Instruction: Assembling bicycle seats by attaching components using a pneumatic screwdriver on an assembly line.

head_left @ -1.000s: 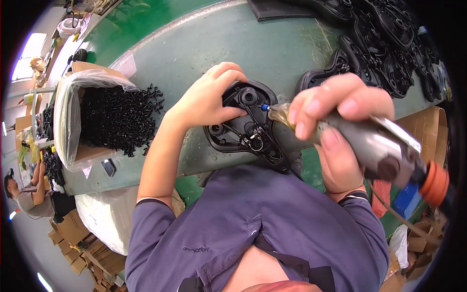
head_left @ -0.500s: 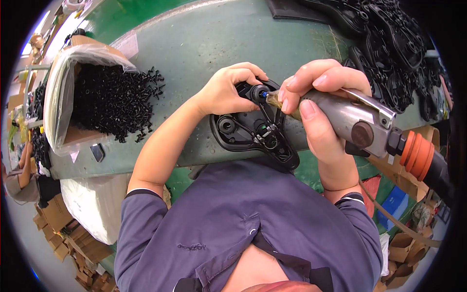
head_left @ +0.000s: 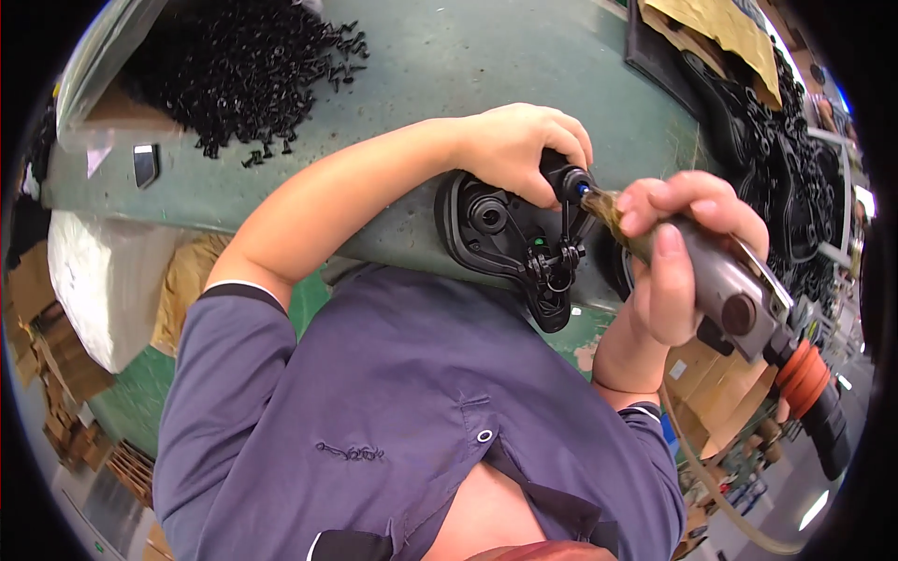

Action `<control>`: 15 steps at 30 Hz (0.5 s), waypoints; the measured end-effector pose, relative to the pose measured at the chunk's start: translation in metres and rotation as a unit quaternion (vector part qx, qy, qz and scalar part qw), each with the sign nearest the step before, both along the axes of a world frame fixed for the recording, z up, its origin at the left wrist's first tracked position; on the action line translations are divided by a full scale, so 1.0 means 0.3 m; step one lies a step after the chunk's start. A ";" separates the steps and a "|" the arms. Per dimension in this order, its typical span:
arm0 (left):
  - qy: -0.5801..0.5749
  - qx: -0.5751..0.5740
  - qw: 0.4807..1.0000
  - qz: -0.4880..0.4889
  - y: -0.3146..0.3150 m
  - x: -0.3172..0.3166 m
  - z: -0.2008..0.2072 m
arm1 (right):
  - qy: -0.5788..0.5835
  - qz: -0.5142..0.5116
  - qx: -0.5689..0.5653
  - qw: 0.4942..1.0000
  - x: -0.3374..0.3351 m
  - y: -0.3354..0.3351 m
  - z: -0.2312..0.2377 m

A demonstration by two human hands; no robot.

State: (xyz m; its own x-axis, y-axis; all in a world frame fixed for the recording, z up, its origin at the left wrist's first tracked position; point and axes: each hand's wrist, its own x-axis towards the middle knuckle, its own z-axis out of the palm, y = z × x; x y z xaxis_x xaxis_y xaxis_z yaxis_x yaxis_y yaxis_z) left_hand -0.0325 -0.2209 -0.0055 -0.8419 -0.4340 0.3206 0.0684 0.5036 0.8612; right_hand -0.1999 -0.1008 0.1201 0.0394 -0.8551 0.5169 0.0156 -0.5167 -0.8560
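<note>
A black plastic assembly (head_left: 482, 248) with round hubs and a linkage in its middle rests at the bench's near edge, its narrow end toward me. My left hand (head_left: 519, 145) is closed on its far end, thumb and fingers around the upper round hub (head_left: 572, 183). In my right hand (head_left: 692, 248) is a metal air screwdriver (head_left: 725, 294) with an orange-ringed hose end. The driver's tip, with a small blue spot at it, meets that hub. Whether a screw sits under the tip cannot be made out.
At the left, a pile of black screws (head_left: 248, 79) spills from a plastic-lined box (head_left: 112, 89) onto the green bench (head_left: 430, 70). A small dark block (head_left: 146, 165) lies near it. Many black moulded parts (head_left: 795, 187) are heaped at the right. A hose (head_left: 697, 458) hangs below the driver.
The whole view has turned and shifted, so the bench and screws sit differently in it. My left hand still grips the assembly, and the driver's tip stays at the same hub.
</note>
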 end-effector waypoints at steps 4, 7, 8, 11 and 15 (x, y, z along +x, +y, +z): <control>0.012 0.032 0.999 -0.011 0.003 -0.004 -0.010 | 0.004 -0.010 0.006 1.000 0.026 -0.002 -0.002; 0.014 0.040 0.999 -0.017 0.001 -0.006 -0.015 | 0.034 -0.011 0.010 0.999 0.026 -0.015 -0.041; 0.039 0.043 0.998 -0.022 0.001 -0.014 -0.035 | 0.024 -0.013 0.008 1.000 0.024 -0.019 -0.048; 0.028 0.056 0.998 -0.023 0.003 -0.012 -0.031 | -0.016 -0.011 0.013 1.000 0.012 -0.042 -0.056; 0.023 0.038 0.999 -0.010 0.000 -0.012 -0.040 | -0.016 0.008 0.003 1.000 0.005 -0.070 -0.089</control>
